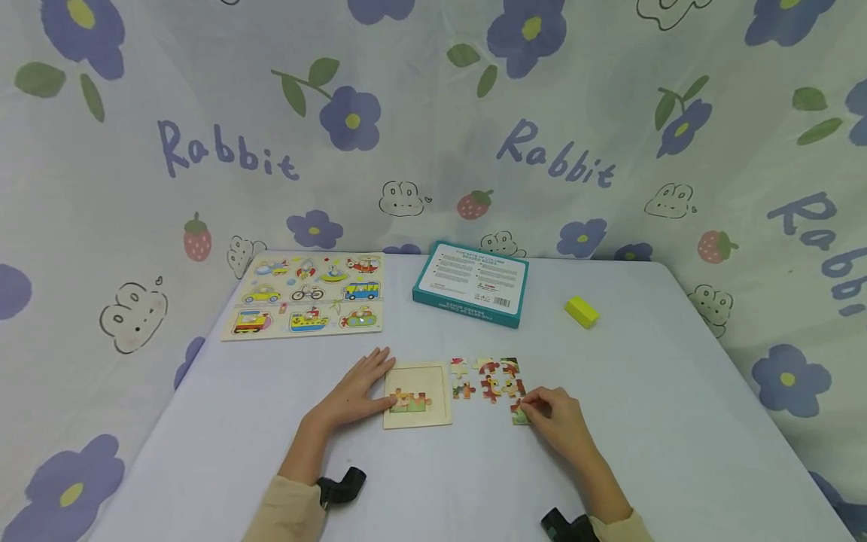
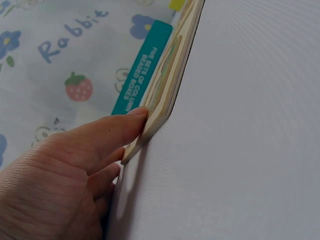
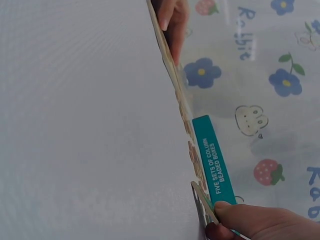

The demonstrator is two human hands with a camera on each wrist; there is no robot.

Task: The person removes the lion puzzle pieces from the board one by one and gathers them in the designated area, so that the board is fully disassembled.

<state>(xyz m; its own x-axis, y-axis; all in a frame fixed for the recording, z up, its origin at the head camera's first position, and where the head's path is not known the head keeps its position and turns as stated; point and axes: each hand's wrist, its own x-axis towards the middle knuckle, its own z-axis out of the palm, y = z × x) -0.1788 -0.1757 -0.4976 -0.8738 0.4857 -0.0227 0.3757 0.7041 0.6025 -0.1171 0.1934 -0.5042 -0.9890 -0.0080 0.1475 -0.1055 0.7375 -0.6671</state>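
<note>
My left hand (image 1: 354,391) lies along the left edge of a shallow square wooden puzzle tray (image 1: 418,369). Its thumb (image 2: 110,134) touches the tray's edge from above, and the other fingers reach out straight beside it. Joined puzzle pieces (image 1: 411,404) with a green lower part lie inside the tray's lower left. To the right of the tray, my right hand (image 1: 558,421) pinches a green-and-red puzzle piece (image 1: 518,414) between thumb and fingertips. In the right wrist view that piece (image 3: 202,200) is tilted up from the table. Several loose puzzle pieces (image 1: 491,388) lie between the tray and this hand.
A vehicle peg board (image 1: 318,275) lies at the back left. Behind the loose pieces is a teal and white box (image 1: 472,282). A yellow block (image 1: 581,312) sits at the right. The white tablecloth (image 1: 650,361) meets a patterned curtain at the back.
</note>
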